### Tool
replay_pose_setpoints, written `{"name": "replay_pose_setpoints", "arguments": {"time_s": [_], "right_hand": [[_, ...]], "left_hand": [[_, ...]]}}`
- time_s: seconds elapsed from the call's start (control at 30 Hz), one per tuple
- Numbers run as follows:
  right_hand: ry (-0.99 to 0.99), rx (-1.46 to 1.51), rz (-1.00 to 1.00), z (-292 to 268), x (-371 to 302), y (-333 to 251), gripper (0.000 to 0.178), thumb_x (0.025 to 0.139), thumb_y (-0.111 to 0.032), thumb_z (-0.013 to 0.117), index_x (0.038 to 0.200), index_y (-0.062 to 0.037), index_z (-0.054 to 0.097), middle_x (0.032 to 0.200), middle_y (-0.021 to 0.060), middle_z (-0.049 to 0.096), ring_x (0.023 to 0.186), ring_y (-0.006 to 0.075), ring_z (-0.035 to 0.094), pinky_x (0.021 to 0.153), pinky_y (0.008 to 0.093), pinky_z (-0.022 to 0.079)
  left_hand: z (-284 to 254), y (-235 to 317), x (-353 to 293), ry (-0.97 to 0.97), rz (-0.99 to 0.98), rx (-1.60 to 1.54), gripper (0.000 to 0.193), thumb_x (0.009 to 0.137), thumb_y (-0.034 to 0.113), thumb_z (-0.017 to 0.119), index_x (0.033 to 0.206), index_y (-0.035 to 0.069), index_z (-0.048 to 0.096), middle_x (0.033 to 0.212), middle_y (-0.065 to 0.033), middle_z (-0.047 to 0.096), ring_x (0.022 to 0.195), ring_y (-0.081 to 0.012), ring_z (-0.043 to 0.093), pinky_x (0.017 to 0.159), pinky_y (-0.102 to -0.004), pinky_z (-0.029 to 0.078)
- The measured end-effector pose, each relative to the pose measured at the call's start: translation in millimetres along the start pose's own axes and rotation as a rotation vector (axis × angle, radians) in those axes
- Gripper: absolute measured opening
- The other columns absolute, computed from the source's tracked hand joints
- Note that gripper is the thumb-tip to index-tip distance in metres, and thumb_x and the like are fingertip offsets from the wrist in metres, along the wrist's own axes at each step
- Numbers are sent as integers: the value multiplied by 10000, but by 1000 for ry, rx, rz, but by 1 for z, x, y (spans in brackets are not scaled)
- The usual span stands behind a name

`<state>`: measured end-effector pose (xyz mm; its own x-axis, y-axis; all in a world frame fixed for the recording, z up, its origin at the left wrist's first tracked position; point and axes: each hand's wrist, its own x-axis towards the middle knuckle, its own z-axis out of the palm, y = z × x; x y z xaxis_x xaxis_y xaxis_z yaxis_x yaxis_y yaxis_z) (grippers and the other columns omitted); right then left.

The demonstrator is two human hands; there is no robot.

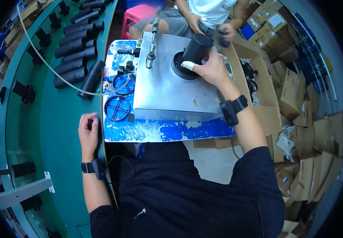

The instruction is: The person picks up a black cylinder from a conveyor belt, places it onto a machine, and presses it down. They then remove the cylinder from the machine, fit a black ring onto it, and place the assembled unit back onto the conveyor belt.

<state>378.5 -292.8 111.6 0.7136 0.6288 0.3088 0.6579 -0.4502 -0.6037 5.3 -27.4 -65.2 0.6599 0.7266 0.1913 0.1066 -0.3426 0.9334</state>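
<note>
My right hand (214,68) is closed around a black cylinder (196,47), its thumb wrapped in a white covering. The cylinder leans over a round black ring-shaped fixture (178,69) on top of a silver metal box (171,93); its lower end is at the ring, and whether it is seated there is hidden. My left hand (88,135) lies at the edge of the green bench (62,139), its fingers curled in. Whatever those fingers may hold is hidden. Nearest to it on the bench is a loose black tube (91,80).
Several black tubes (76,47) lie in a row on the bench. Beside the box are a metal lever clamp (152,43), black cross-spoked rings (117,108) and an air hose (52,67). Opposite sits a person (215,18) handling a blurred dark part. Cardboard boxes (294,91) crowd the right.
</note>
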Motion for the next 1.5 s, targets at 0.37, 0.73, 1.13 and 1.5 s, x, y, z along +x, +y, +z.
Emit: {"name": "replay_pose_setpoints", "arguments": {"time_s": [0.37,0.73,1.13,1.5], "right_hand": [[-133,26,-59,-14,-3,-6,862,719,-393,997,1379,3,609,1199,131,738,1109,280,719,1028,405,542],[-272,384,-173,-18,21,17,703,780,-256,971,1336,7,631,1166,105,761,1073,193,731,966,378,583],[-92,286,-40,-12,-6,-5,676,799,-243,958,1360,-12,657,1232,122,762,1155,230,728,1054,380,550],[18,230,-24,0,-12,-2,648,794,-240,945,1335,-17,669,1198,145,769,1104,269,738,1023,390,561]], "left_hand": [[-3,7,-11,4,85,88,133,1021,25,662,1141,0,713,1044,-49,618,951,-143,602,849,-266,494],[-5,21,-1,47,258,84,121,996,-23,663,1103,-4,718,1070,-76,646,962,-191,627,847,-293,510],[83,127,174,-203,583,466,265,1060,169,634,1241,-7,713,1282,-202,677,1181,-381,669,1027,-417,526],[95,118,195,-238,212,556,466,1111,305,581,1473,12,612,1490,-272,599,1335,-415,619,1096,-430,512]]}}
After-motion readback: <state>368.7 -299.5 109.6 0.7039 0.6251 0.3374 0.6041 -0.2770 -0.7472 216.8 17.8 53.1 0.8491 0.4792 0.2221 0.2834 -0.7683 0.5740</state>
